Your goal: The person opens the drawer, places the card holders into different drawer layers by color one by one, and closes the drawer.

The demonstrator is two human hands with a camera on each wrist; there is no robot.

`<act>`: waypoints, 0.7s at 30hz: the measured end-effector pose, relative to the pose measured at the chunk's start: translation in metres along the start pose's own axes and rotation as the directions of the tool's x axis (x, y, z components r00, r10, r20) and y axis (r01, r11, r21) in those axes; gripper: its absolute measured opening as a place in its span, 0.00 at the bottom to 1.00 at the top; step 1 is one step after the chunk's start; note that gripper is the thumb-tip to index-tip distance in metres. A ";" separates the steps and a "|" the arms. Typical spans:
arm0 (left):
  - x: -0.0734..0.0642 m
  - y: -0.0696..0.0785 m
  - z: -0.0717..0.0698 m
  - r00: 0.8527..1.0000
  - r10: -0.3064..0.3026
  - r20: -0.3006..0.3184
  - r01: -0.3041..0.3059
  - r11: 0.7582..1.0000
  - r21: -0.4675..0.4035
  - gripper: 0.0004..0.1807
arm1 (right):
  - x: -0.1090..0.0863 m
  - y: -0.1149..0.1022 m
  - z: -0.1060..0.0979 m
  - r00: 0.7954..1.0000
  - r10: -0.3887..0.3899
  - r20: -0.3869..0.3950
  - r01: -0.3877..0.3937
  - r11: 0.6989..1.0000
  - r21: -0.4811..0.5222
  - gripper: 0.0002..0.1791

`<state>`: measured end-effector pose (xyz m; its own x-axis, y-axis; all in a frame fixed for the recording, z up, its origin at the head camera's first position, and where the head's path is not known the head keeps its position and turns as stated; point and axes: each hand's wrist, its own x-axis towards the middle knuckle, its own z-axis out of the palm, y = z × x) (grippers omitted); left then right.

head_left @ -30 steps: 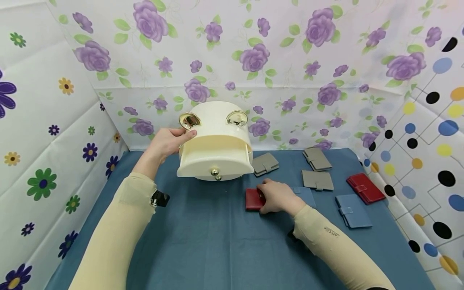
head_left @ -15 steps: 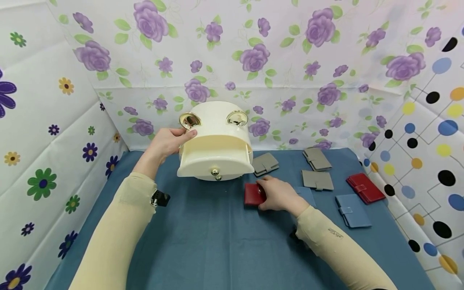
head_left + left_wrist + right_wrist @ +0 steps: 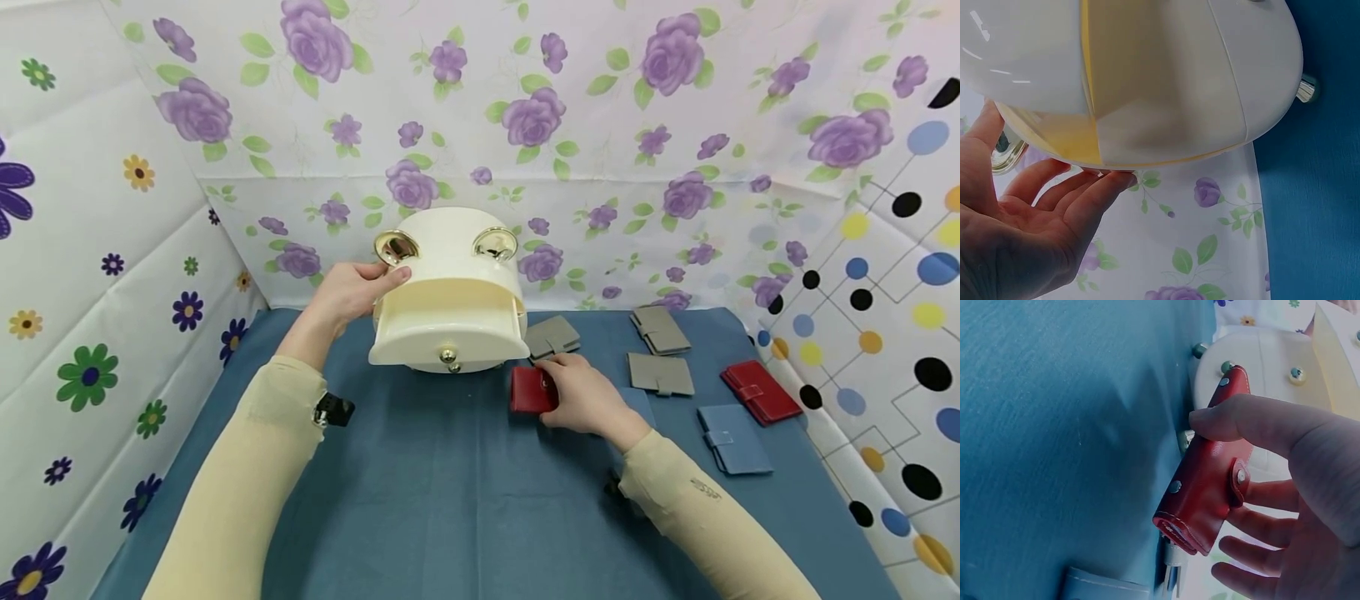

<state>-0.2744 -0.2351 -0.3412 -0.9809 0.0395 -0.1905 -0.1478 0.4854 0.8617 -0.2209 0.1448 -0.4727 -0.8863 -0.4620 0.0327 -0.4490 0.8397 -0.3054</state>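
A cream storage box [image 3: 447, 250] with two round gold pieces stands at the back, its drawer [image 3: 416, 343] pulled out towards me. My left hand [image 3: 345, 296] holds the box's left side, thumb on the front; the left wrist view shows its fingertips against the box's side [image 3: 1172, 140]. In my right hand [image 3: 588, 396] is a small red leather key case [image 3: 529, 390], held just off the cloth before the drawer's right end. The right wrist view shows the thumb across the key case [image 3: 1200, 481], its snap strap and metal rivets, with fingers behind.
On the blue cloth [image 3: 420, 500] at the right lie several grey wallets [image 3: 661, 374], a red wallet [image 3: 761, 392] and a blue wallet [image 3: 733, 439]. Another blue wallet [image 3: 637, 403] is partly hidden by my right hand. A flowered sheet [image 3: 585, 250] hangs behind the box.
My right hand has raised the red key case and brought it slightly further back, nearer the drawer. The left hand keeps its hold on the box.
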 end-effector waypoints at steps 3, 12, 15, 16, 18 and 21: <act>0.000 0.000 0.000 1.000 0.000 0.001 0.000 1.000 -0.002 0.53 | -0.001 0.002 -0.004 0.999 -0.001 -0.035 0.001 1.000 0.005 0.45; 0.000 0.000 -0.001 1.000 -0.012 0.002 0.012 1.000 -0.006 0.54 | -0.003 0.008 -0.015 0.996 0.031 -0.088 -0.028 0.999 0.034 0.48; 0.000 0.000 -0.001 1.000 -0.010 0.000 0.010 1.000 -0.003 0.54 | -0.003 0.010 -0.017 0.993 0.037 -0.109 -0.032 0.998 0.053 0.49; 0.001 0.000 -0.001 1.000 -0.009 -0.001 0.009 1.000 -0.003 0.54 | -0.003 0.010 -0.018 0.992 0.037 -0.118 -0.031 0.998 0.056 0.49; 0.001 0.000 -0.001 1.000 -0.008 -0.002 0.008 1.000 -0.002 0.54 | -0.003 0.011 -0.019 0.991 0.037 -0.129 -0.029 0.998 0.059 0.49; 0.001 -0.001 -0.001 1.000 -0.009 0.000 0.009 1.000 -0.008 0.54 | -0.004 0.012 -0.020 0.989 0.029 -0.146 -0.021 0.998 0.056 0.48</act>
<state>-0.2752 -0.2359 -0.3417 -0.9795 0.0347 -0.1986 -0.1581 0.4786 0.8637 -0.2251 0.1622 -0.4574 -0.9061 -0.3906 0.1626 -0.4231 0.8321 -0.3585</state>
